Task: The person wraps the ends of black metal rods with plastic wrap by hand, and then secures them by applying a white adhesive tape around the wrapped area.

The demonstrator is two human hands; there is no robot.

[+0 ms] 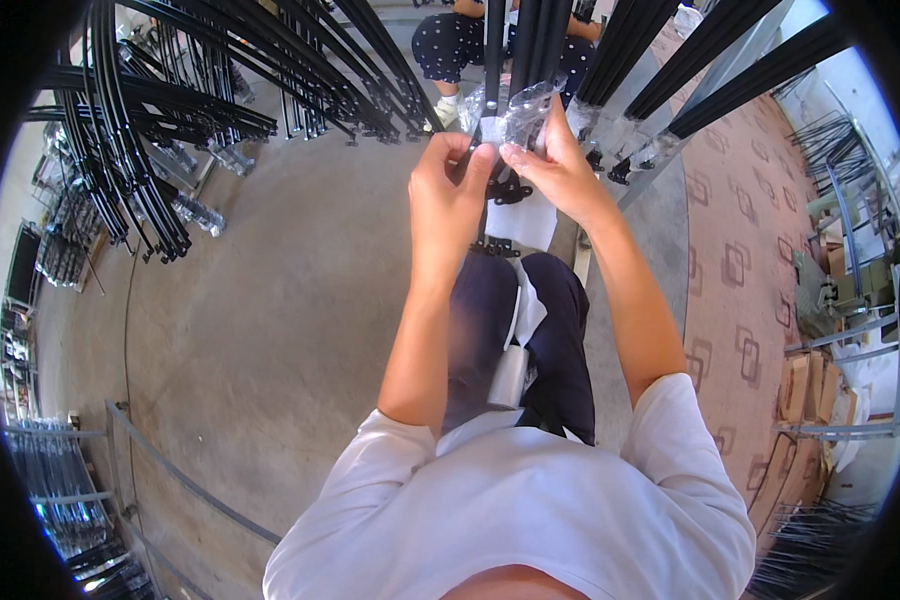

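Observation:
Clear plastic film [535, 112] is wrapped round the lower end of upright black rods [493, 60] in front of me. My left hand [442, 190] is closed at the left side of the wrap, thumb and fingers pinching its edge. From the right, my right hand [562, 178] grips the film, with its thumb close to the left thumb. Between the hands a small white patch [492, 130] shows on the nearest rod. Black fittings [510, 190] hang just below my hands, above a white sheet [523, 222]. Some fingertips are hidden behind the film.
More black rods [635, 50] with wrapped ends lean at the right, and many bundled rods [120, 130] hang at the left. Opposite sits another person in dotted trousers [440, 45]. A white roll [510, 378] lies between my thighs. A metal rail [190, 480] crosses at lower left.

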